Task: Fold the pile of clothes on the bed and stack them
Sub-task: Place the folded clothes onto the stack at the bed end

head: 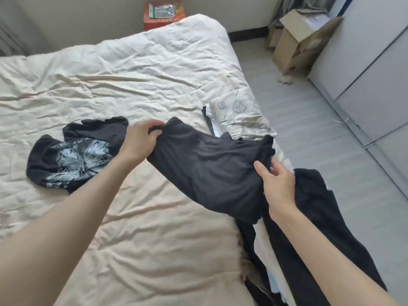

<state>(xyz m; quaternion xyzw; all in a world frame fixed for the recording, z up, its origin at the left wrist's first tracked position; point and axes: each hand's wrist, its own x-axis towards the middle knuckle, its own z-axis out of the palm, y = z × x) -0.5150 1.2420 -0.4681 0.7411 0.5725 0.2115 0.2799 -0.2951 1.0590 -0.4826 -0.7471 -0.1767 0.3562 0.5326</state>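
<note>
- The person is holding a plain black garment [209,164] stretched between the two hands over the bed [132,89]; it is hanging just above the cream sheet, near the right edge of the bed; I judge that the step in hand is to spread this piece flat before the first fold.
- To do this well, I think the hands should be keeping the cloth tight, finding two matching corners or the shoulder seams, and laying it down on the free sheet in front; the wrinkles should be smoothed before folding, otherwise the stack is becoming uneven.
- The left hand [141,140] is gripping the upper left edge of the garment; its fingers are curling closed around a bunch of the cloth.
- The right hand [276,182] is taking the right edge; the thumb is lying on top and the fingers seem to be going under the cloth, a narrow pinch, though the fingertips are hidden.
- A black T-shirt with a white print [72,155] is lying crumpled on the bed to the left, well apart from the held piece; it is not yet folded.
- More dark clothes [313,217] are lying at the right edge of the bed under the right arm; beside them a folded patterned cloth [238,113] is resting.
</note>
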